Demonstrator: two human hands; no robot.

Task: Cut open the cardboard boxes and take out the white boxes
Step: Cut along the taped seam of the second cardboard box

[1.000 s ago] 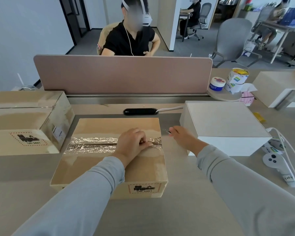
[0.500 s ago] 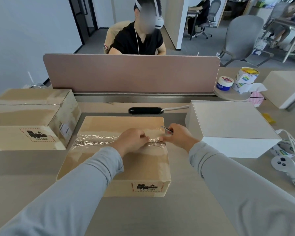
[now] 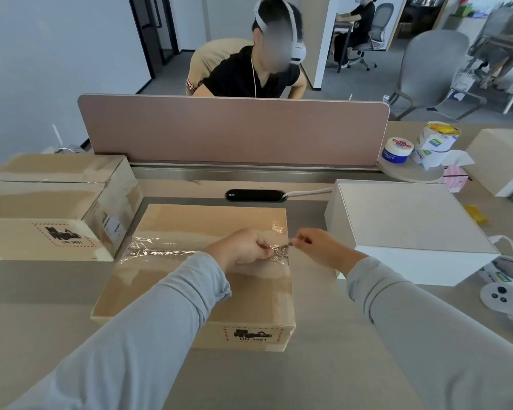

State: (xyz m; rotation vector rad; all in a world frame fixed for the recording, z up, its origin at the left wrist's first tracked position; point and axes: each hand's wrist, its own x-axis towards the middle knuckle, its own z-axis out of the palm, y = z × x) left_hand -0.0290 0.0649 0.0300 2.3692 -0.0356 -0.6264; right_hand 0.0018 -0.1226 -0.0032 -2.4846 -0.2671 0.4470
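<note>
A taped cardboard box (image 3: 190,291) lies in front of me, a shiny strip of clear tape (image 3: 157,250) running along its top seam. My left hand (image 3: 240,247) rests curled on the seam near the box's right end, fingers pinching at the tape. My right hand (image 3: 317,247) sits just off the right edge and pinches a small metal blade (image 3: 289,243) whose tip meets the tape. A white box (image 3: 403,220) stands to the right. A second sealed cardboard box (image 3: 51,202) is at the left.
A pink desk divider (image 3: 234,128) stands behind the boxes, a person seated beyond it. A white controller (image 3: 501,297) and cable lie at the right edge. Tubs (image 3: 397,149) and a tissue pack sit back right, next to another white box (image 3: 498,161).
My right hand has moved left from beside the white box to the box's right edge, bringing the blade to the tape seam. My left hand has stayed on the seam.
</note>
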